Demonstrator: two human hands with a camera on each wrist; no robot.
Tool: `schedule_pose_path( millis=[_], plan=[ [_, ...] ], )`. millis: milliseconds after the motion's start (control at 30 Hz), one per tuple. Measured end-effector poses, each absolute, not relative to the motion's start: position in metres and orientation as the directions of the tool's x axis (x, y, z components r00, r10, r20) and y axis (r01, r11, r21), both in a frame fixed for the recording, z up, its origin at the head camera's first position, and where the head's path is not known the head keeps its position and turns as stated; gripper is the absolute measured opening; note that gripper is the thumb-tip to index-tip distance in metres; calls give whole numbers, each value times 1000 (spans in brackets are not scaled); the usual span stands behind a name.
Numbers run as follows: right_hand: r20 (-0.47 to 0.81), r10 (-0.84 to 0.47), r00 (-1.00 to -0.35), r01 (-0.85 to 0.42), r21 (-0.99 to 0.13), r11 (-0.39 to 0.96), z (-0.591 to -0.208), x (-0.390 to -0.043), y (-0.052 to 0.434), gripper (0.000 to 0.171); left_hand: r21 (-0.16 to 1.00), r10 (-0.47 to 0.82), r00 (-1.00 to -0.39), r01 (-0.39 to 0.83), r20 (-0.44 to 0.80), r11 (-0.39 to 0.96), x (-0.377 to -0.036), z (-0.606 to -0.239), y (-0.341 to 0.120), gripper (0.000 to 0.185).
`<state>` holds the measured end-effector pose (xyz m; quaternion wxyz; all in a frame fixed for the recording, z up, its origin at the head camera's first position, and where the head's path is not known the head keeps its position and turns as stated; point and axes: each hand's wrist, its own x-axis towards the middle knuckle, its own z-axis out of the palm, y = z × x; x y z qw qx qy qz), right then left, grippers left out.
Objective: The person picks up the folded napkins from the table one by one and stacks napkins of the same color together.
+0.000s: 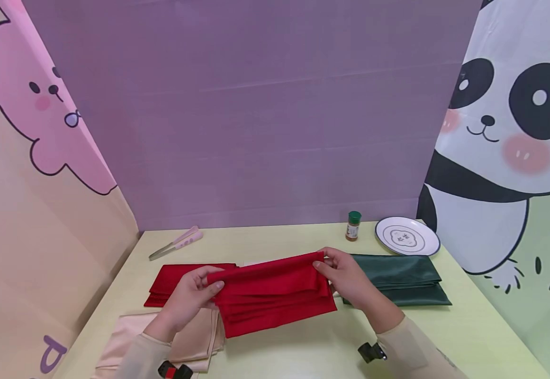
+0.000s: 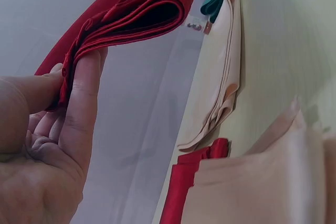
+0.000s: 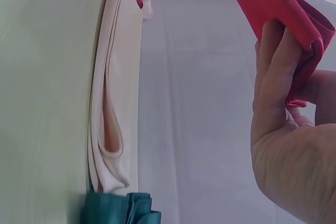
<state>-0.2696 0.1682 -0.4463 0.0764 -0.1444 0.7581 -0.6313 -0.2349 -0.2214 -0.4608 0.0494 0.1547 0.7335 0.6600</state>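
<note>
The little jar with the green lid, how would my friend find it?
Look along the back edge of the pale table, beside the white plate. The little jar stands just left of it, upright, the only thing with a green cap.

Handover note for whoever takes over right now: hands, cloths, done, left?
Left hand pinches the left end of the folded red cloth; right hand pinches its right end. The cloth is lifted above the table.
Lying folded on the table: second red cloth, beige cloth, green cloth.
Done: the held cloth is folded into several layers.
Left: probably setting it down; not yet done.
</note>
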Motion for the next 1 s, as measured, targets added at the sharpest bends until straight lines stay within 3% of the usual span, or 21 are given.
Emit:
schedule_pose_path(
  millis=[1000],
  plan=[
    [81,-378,-922,-122,-989,87,-445,-294,103,36,986,43,-992,122,117,118,-253,-453,-270,28]
  ],
)
